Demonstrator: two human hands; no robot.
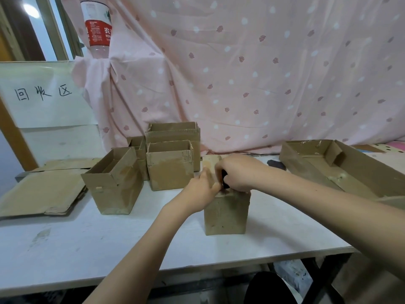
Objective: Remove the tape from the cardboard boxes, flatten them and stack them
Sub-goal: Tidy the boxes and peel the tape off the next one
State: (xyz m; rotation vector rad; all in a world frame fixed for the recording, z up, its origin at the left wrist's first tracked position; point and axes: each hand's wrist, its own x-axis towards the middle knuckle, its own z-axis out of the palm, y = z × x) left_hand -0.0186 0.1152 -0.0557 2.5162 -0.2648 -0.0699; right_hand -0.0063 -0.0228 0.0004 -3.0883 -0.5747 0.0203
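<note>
A small upright cardboard box (226,213) stands on the white table (109,242) near its front edge. My right hand (238,174) grips a dark-handled tool (225,179) over the box's top edge. My left hand (202,191) rests against the box's upper left side, fingers lying on the top flap. Several open boxes stand behind and to the left: one long box (116,185), a square one (169,170), a taller one (175,132) at the back. Flattened cardboard (41,194) lies at the far left.
A large shallow cardboard tray (341,167) lies at the right. A pink patterned cloth (263,73) hangs behind the table. A white sign (43,95) leans at the back left, with a plastic bottle (97,27) above it. A dark stool (269,288) sits under the table's front edge.
</note>
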